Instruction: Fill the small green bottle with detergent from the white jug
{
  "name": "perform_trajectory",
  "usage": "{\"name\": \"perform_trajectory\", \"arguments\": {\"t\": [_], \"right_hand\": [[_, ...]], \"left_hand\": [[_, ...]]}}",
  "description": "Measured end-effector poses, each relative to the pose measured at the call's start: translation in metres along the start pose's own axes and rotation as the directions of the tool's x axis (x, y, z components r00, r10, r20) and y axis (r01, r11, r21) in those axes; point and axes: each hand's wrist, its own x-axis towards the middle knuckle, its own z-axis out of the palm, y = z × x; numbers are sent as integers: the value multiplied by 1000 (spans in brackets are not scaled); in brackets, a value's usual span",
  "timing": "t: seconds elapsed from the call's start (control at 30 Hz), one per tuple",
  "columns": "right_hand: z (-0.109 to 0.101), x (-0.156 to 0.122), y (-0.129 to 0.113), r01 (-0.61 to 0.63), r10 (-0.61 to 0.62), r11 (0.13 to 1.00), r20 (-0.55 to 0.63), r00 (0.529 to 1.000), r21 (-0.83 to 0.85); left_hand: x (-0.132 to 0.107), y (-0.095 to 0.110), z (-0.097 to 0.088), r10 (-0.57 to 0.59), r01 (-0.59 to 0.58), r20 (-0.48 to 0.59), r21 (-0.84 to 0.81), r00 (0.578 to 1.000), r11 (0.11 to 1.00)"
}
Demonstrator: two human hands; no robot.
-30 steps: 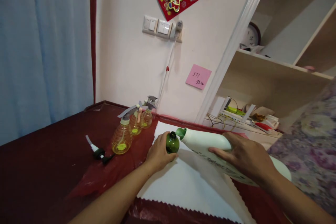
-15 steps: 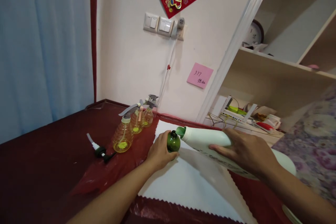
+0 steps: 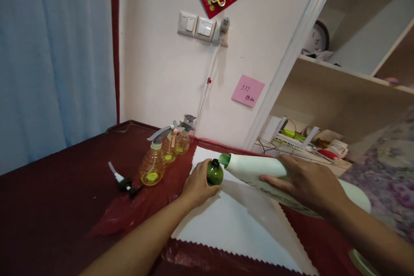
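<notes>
My left hand (image 3: 197,187) is closed around a small dark green bottle (image 3: 214,173) that stands on a white cloth (image 3: 226,228). My right hand (image 3: 307,185) grips a large white bottle (image 3: 255,170) tipped on its side, its green spout right above the small bottle's mouth. A black pump head with a white tube (image 3: 124,182) lies on the dark red table (image 3: 48,207) to the left.
Three yellow spray bottles (image 3: 161,155) stand at the back of the table by the wall. A pink note (image 3: 247,90) and switches (image 3: 198,28) are on the wall. Shelves with clutter (image 3: 304,140) and a clock (image 3: 316,39) are at right. A blue curtain (image 3: 54,60) hangs left.
Both hands and the two bottles hold nearly the same pose. The view has shifted slightly, so everything sits a little higher and to the right.
</notes>
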Motion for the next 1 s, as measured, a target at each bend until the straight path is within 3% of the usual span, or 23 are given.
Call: {"name": "perform_trajectory", "arguments": {"t": [0.33, 1.0], "right_hand": [[-3, 2, 1, 36, -37, 997, -11, 999, -72], [-4, 4, 2, 49, -48, 997, 18, 999, -56]], "left_hand": [[1, 0, 1, 2, -2, -2, 6, 1000, 1000], [0, 2, -2, -1, 1, 11, 17, 1000, 1000]]}}
